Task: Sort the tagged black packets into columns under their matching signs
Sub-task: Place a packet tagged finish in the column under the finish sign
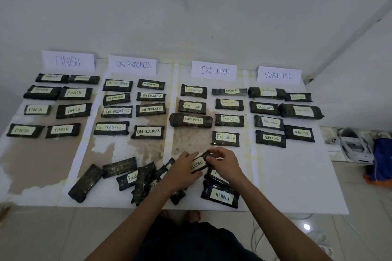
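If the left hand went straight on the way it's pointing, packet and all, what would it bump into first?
Probably the lowest Excluded packet in that column, just beyond the left hand and the held packet; height is unclear, so it might pass over it.

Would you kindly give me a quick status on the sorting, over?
Left hand and right hand both holding one black wrapped packet tagged EXCLUDED. Not yet under white paper EXCLUDED sign. Unsorted black packets heaped below hands.
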Tool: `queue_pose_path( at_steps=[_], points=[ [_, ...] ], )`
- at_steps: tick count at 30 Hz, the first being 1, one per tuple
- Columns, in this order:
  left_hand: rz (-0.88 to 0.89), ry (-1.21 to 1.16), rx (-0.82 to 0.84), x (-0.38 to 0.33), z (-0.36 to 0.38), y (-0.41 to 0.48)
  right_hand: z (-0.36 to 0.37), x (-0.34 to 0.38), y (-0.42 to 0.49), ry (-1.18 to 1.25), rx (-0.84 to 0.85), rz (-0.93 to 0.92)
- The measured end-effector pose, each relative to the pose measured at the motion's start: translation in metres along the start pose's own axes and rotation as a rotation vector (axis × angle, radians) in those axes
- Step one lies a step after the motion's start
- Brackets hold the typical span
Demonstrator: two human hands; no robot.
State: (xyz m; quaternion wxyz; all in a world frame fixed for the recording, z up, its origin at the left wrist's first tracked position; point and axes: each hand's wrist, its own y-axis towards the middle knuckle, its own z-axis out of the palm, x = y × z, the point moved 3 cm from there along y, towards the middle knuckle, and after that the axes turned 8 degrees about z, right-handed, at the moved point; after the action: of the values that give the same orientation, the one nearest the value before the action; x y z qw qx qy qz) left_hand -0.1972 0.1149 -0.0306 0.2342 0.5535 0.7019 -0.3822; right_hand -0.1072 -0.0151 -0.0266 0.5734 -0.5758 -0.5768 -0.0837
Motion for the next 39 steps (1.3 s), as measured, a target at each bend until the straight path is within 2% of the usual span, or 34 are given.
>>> queue_pose_path(
  at_steps=[4, 7, 11, 17, 21, 25, 29, 32, 35, 39],
  points=[
    [0.165, 0.272, -0.057, 0.005, -0.001, 0.012, 0.001, -0.003, 0.009, 0.188, -0.023, 0.103],
    [0.186, 0.357, -0.065, 0.008, -0.004, 0.034, -0.003, -0.003, 0.019, 0.182, -0.054, 0.130],
    [0.180, 0.455, -0.077, 0.021, -0.008, 0.072, -0.022, -0.011, 0.031, -0.062, -0.137, 0.049],
    [0.182, 0.512, -0.093, 0.037, -0.005, 0.108, -0.046, -0.054, 0.040, -0.351, -0.131, -0.007],
    [0.195, 0.538, -0.098, 0.047, -0.002, 0.111, -0.052, -0.082, 0.035, -0.584, -0.206, -0.167],
    [0.267, 0.582, -0.137, 0.037, 0.003, 0.095, -0.055, -0.096, 0.031, -0.699, -0.291, -0.311],
    [0.424, 0.470, -0.022, 0.019, 0.032, 0.064, -0.061, -0.102, 0.035, -0.754, -0.292, -0.390],
    [0.574, 0.524, 0.133, 0.017, 0.058, 0.051, -0.065, -0.109, 0.038, -0.772, -0.260, -0.459],
    [0.594, 0.554, 0.251, 0.021, 0.074, 0.052, -0.069, -0.121, 0.039, -0.794, -0.243, -0.523],
    [0.585, 0.579, 0.278, 0.026, 0.079, 0.057, -0.070, -0.134, 0.040, -0.786, -0.257, -0.528]
  ],
)
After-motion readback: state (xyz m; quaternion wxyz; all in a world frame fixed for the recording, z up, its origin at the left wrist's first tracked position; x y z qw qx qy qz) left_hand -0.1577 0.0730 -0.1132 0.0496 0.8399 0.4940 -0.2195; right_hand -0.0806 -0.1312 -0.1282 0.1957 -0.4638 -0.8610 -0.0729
